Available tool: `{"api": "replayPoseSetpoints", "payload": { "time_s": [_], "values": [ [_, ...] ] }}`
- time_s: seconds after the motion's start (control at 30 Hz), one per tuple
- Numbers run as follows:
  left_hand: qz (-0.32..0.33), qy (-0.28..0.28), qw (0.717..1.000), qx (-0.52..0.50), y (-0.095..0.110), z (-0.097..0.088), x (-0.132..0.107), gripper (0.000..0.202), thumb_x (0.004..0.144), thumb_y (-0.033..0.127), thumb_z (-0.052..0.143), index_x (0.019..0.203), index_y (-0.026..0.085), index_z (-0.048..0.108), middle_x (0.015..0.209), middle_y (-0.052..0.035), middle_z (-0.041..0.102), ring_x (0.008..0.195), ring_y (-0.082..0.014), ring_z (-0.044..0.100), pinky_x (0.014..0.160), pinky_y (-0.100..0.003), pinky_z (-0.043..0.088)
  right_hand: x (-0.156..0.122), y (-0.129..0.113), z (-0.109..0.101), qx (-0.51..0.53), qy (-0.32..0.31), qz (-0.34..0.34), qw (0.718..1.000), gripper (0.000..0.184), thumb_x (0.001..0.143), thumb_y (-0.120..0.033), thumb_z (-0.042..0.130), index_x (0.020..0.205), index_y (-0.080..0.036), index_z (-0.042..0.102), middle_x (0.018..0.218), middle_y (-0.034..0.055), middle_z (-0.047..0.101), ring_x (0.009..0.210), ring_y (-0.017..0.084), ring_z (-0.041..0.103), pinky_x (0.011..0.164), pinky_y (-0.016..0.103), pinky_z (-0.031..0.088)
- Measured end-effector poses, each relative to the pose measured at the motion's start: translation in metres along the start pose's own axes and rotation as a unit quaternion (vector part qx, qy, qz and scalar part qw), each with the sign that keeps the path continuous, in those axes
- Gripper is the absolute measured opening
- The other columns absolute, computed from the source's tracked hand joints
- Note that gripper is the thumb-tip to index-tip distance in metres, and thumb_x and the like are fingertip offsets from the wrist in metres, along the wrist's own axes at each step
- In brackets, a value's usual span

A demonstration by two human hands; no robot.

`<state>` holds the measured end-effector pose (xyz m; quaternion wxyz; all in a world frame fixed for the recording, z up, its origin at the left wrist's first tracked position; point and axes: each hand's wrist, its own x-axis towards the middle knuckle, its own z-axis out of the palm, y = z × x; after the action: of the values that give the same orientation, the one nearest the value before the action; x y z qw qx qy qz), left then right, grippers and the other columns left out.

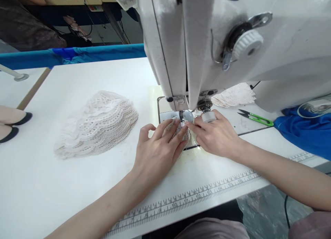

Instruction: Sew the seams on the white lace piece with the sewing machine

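Observation:
A small piece of white eyelet lace (187, 136) lies under the needle and presser foot (181, 116) of a white sewing machine (165, 59). My left hand (159, 147) bears down on this lace from the left, fingers bent and tips close to the foot. From the right, my right hand (218, 135) pinches the lace edge beside the needle, with a ring-like band on one finger. Most of the piece is hidden beneath my fingers. Left of my hands rests a layered pile of white eyelet lace (103, 123).
More white lace (234, 95) lies behind the machine's needle area. Green-handled thread snips (258, 119) and blue fabric (305, 130) sit to the right. A printed ruler (181, 206) runs along the table's front edge. Another person's sleeve (23, 25) shows at upper left.

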<state>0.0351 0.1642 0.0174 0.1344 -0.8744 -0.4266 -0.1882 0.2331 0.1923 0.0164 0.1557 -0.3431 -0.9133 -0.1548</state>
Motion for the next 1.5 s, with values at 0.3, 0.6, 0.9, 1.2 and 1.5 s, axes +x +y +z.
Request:
{"api": "replayPoseSetpoints", "payload": {
  "time_s": [0.3, 0.6, 0.9, 1.2, 1.5],
  "values": [
    [-0.006, 0.008, 1.000, -0.005, -0.004, 0.006, 0.003, 0.027, 0.094, 0.026, 0.051, 0.119, 0.025, 0.060, 0.122, -0.0070, 0.065, 0.113, -0.0265, 0.060, 0.083, -0.046, 0.038, 0.003, 0.003, 0.002, -0.003, -0.021, 0.006, 1.000, 0.023, 0.087, -0.012, 0.044, 0.091, -0.013, 0.067, 0.097, 0.0088, 0.068, 0.080, 0.019, 0.054, 0.076, 0.036, 0.030],
    [0.062, -0.069, 0.994, -0.062, -0.004, -0.023, 0.000, 0.020, 0.084, 0.033, 0.059, 0.090, 0.013, 0.060, 0.093, -0.0099, 0.066, 0.085, -0.0251, 0.062, 0.062, -0.034, 0.050, 0.000, 0.006, 0.004, 0.086, 0.084, -0.076, 0.990, 0.027, 0.087, -0.003, 0.041, 0.094, -0.014, 0.064, 0.099, 0.0029, 0.070, 0.089, 0.016, 0.058, 0.073, 0.030, 0.038],
    [-0.048, -0.081, 0.994, -0.061, -0.004, -0.014, 0.003, 0.017, 0.086, 0.007, 0.039, 0.078, 0.016, 0.051, 0.073, -0.0028, 0.056, 0.066, -0.0172, 0.052, 0.050, -0.028, 0.037, 0.003, 0.003, 0.005, 0.192, 0.025, -0.036, 0.980, 0.028, 0.079, -0.016, 0.052, 0.105, -0.010, 0.061, 0.100, 0.0098, 0.067, 0.089, 0.023, 0.058, 0.069, 0.033, 0.042],
    [-0.183, -0.092, 0.926, -0.318, -0.020, -0.003, 0.019, 0.027, 0.088, 0.011, 0.031, 0.097, 0.019, 0.055, 0.091, -0.0018, 0.061, 0.080, -0.0146, 0.056, 0.069, -0.027, 0.044, 0.007, 0.005, 0.015, 0.193, 0.170, 0.041, 0.966, 0.021, 0.095, -0.025, 0.052, 0.088, -0.017, 0.070, 0.073, -0.0024, 0.071, 0.065, 0.010, 0.060, 0.057, 0.023, 0.040],
    [-0.149, -0.115, 0.897, -0.400, -0.029, -0.002, 0.026, 0.029, 0.090, 0.032, 0.049, 0.068, 0.018, 0.063, 0.086, -0.0042, 0.057, 0.077, -0.0170, 0.057, 0.066, -0.031, 0.044, 0.009, 0.005, 0.019, 0.185, 0.187, 0.080, 0.962, 0.022, 0.095, -0.028, 0.053, 0.087, -0.019, 0.072, 0.073, -0.0047, 0.070, 0.064, 0.007, 0.061, 0.051, 0.020, 0.036]
  ]
}}
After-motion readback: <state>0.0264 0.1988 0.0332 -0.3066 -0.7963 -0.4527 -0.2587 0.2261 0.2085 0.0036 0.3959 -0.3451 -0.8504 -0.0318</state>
